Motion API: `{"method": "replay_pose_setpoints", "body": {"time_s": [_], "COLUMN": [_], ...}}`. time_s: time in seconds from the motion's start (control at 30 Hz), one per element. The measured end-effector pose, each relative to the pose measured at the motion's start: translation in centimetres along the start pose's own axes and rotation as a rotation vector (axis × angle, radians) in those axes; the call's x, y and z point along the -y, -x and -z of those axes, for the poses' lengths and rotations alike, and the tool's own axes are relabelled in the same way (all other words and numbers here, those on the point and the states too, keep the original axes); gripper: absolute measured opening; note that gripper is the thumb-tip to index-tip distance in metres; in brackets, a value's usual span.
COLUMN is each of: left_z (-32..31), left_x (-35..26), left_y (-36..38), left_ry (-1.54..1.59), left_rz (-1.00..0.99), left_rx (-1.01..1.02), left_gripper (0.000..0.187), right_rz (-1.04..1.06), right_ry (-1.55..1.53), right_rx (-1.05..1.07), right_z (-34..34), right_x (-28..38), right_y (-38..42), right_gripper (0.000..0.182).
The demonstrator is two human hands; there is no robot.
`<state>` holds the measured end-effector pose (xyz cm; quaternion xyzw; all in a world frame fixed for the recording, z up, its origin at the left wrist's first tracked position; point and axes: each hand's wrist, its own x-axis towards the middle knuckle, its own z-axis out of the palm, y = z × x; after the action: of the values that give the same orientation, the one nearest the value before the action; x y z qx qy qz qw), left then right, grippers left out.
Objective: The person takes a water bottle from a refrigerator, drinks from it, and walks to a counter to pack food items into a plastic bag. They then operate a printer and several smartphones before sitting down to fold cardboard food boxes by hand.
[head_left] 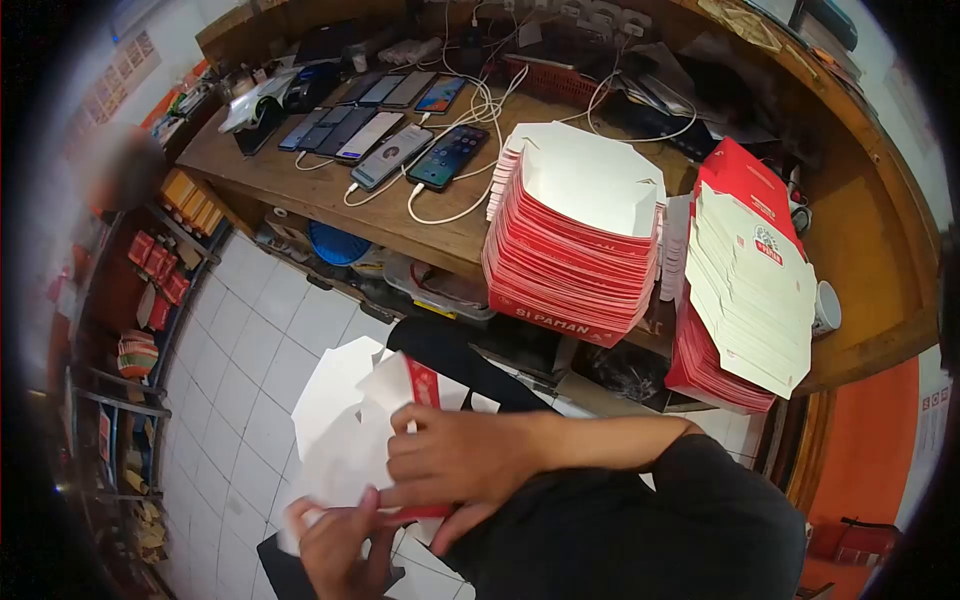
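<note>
A partly folded cardboard food box (345,455), white inside with red outer sides, is held low over my lap. My right hand (455,465) has its fingers curled over the box's red side wall. At the near corner, my left hand (345,545) pinches the card, slightly blurred. Some flaps of the box still lie flat on the far left side. On the desk ahead stands a tall stack of nested folded boxes (570,275), red outside and white inside. Right of it lies a fanned stack of flat box blanks (750,290).
Several phones (390,155) with white charging cables (485,105) lie on the wooden desk (290,190). A white cup (826,308) sits beside the blanks. Below are a blue basket (335,242) and a plastic bin (435,285). Shelves (120,400) stand left, with a blurred shape (115,170) above them.
</note>
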<state>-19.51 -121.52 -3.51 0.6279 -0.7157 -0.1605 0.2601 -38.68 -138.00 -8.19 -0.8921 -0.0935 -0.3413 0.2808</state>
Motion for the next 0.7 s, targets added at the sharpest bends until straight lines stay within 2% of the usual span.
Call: {"method": "replay_pose_setpoints", "body": {"time_s": [0.03,0.1,0.13,0.17,0.23,0.3,0.37,0.43,0.47,0.5,0.53,0.6,0.67,0.7], "left_z": [1.2,2.8,3.1,2.9,1.7,1.2,0.1,-0.9,-1.3,-1.8,-2.3,-3.3,-4.1,-4.5], "left_x": [0.3,0.7,0.2,-0.1,-0.3,-0.1,0.6,0.7,1.4,1.6,1.8,2.8,3.2,3.4], "left_y": [0.8,2.6,2.3,1.8,1.0,0.8,0.9,0.1,0.5,0.4,0.1,-0.2,0.3,0.4], "left_ry": [0.005,-0.199,-0.263,-0.259,-0.378,-0.209,-0.126,-0.182,-0.119,-0.102,-0.045,0.024,0.072,0.113], "left_rz": [-0.003,-0.295,-0.312,-0.305,-0.233,-0.186,-0.161,-0.101,-0.039,-0.039,-0.009,0.040,0.042,0.036], "left_rx": [0.007,0.033,-0.061,-0.062,-0.434,-0.461,-0.438,-0.251,-0.088,-0.093,0.006,0.158,0.159,0.161], "left_gripper": [0.057,0.028,0.019,0.019,0.024,0.034,0.041,0.058,0.060,0.060,0.060,0.064,0.064,0.064], "right_rz": [-0.009,-0.106,-0.086,-0.061,-0.141,-0.301,-0.575,-0.772,-0.767,-1.018,-1.268,-1.282,-1.362,-1.364], "right_ry": [0.001,0.222,0.320,0.413,0.766,1.002,1.210,1.283,1.295,1.278,1.247,1.155,0.934,0.932], "right_rx": [-0.002,0.130,0.091,0.056,-0.031,-0.102,-0.201,-0.241,-0.217,-0.154,-0.097,-0.031,0.037,0.043], "right_z": [1.3,3.8,4.9,5.9,8.7,11.7,13.6,15.7,16.0,16.0,16.1,16.9,17.4,17.2], "right_x": [-0.6,-2.1,-2.7,-2.9,-0.5,0.4,0.3,-0.5,-0.8,-1.0,-1.1,-0.9,-0.8,-0.9], "right_y": [0.5,2.2,3.1,3.9,3.7,4.6,6.2,8.5,9.4,10.1,10.8,11.3,11.2,10.6], "right_gripper": [0.042,0.032,0.029,0.026,0.028,0.035,0.036,0.034,0.034,0.031,0.030,0.029,0.033,0.033]}}
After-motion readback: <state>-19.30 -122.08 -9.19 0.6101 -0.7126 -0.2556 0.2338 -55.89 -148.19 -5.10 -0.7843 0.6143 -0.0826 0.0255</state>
